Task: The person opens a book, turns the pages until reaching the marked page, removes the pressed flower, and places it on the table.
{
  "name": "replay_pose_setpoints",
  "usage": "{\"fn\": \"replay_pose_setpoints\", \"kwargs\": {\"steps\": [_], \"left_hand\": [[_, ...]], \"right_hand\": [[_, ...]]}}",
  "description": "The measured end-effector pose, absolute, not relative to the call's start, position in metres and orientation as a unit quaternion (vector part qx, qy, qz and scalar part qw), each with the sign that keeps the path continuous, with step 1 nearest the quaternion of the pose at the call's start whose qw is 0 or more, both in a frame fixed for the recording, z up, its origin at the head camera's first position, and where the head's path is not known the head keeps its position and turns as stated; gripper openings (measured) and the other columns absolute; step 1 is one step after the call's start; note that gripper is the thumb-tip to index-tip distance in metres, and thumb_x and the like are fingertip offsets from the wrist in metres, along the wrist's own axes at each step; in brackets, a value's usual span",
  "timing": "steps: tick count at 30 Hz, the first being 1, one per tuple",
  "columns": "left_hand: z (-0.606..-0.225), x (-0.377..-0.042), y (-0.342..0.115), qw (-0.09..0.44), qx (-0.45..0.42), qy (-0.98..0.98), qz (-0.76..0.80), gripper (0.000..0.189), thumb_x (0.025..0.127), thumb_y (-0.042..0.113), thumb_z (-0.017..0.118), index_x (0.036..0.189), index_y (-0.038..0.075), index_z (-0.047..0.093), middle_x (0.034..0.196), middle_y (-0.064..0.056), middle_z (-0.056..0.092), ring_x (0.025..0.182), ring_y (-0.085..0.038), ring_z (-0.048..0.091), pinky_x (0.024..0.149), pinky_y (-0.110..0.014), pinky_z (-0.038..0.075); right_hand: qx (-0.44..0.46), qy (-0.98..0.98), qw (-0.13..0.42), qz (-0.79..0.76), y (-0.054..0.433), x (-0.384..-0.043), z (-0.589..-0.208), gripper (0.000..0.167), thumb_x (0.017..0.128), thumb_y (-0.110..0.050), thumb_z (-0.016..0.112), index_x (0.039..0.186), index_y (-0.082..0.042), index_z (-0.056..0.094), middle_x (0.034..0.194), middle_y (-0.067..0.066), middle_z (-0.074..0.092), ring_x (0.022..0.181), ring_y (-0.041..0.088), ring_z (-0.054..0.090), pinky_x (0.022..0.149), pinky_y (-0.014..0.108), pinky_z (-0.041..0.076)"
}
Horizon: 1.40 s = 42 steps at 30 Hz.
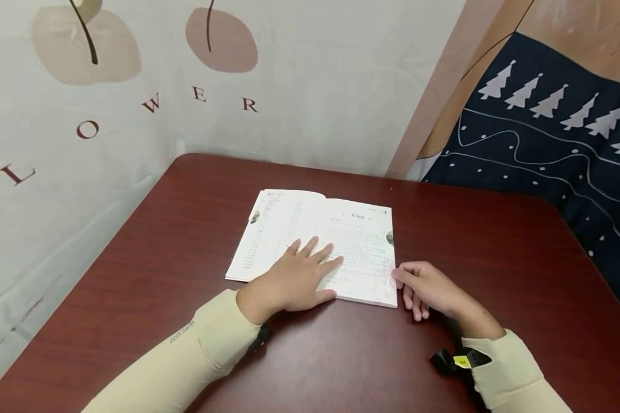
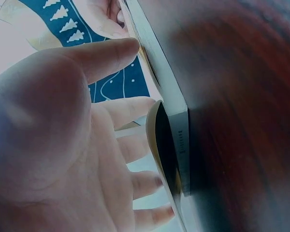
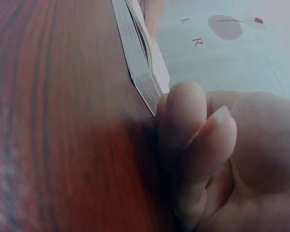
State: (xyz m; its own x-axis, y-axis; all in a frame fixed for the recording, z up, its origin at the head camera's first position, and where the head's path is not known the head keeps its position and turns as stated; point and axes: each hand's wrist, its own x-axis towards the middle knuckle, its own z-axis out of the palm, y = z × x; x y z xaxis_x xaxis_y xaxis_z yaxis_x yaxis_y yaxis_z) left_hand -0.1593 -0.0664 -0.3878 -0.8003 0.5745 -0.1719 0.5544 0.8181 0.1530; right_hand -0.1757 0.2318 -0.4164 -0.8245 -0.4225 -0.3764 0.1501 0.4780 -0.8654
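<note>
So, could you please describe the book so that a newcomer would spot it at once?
Find the reddish-brown table below the pale backdrop lettered LOWER. On it lies an open book, left hand spread across it, right hand at its right edge. Its white, printed pages set it apart from the dark table and cream sleeves nearby.

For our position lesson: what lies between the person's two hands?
In the head view, the right page of the open book lies between the left hand and right hand.
</note>
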Motion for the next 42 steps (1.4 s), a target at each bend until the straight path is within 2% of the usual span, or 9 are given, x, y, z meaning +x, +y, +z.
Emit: {"fn": "replay_pose_setpoints", "kwargs": {"steps": [31, 38, 42], "left_hand": [[-0.3833, -0.1592, -0.0649, 0.092, 0.299, 0.949, 0.030, 0.054, 0.105, 0.045, 0.044, 0.155, 0.028, 0.038, 0.164, -0.004, 0.031, 0.154, -0.034, 0.021, 0.122, -0.059, 0.020], [-0.3838, -0.1575, -0.0652, 0.098, 0.303, 0.947, 0.037, 0.051, 0.106, 0.042, 0.042, 0.155, 0.027, 0.039, 0.164, -0.005, 0.032, 0.154, -0.036, 0.022, 0.121, -0.061, 0.020], [-0.3840, -0.1578, -0.0653, 0.084, 0.308, 0.947, 0.033, 0.050, 0.105, 0.040, 0.044, 0.154, 0.026, 0.042, 0.163, -0.006, 0.034, 0.152, -0.037, 0.025, 0.120, -0.061, 0.023]], "right_hand": [[-0.081, 0.814, 0.281, -0.502, 0.2317, -0.1769, -0.4121, 0.043, 0.105, -0.035, 0.049, 0.089, 0.006, 0.051, 0.058, 0.008, 0.058, 0.036, 0.016, 0.056, 0.035, 0.029, 0.045], [-0.088, 0.807, 0.289, -0.508, 0.2324, -0.1767, -0.4155, 0.039, 0.107, -0.027, 0.043, 0.090, 0.007, 0.050, 0.057, 0.007, 0.057, 0.037, 0.016, 0.057, 0.035, 0.030, 0.046], [-0.083, 0.808, 0.285, -0.509, 0.2322, -0.1770, -0.4152, 0.036, 0.107, -0.024, 0.040, 0.090, 0.006, 0.050, 0.057, 0.007, 0.057, 0.037, 0.016, 0.057, 0.035, 0.029, 0.046]]}}
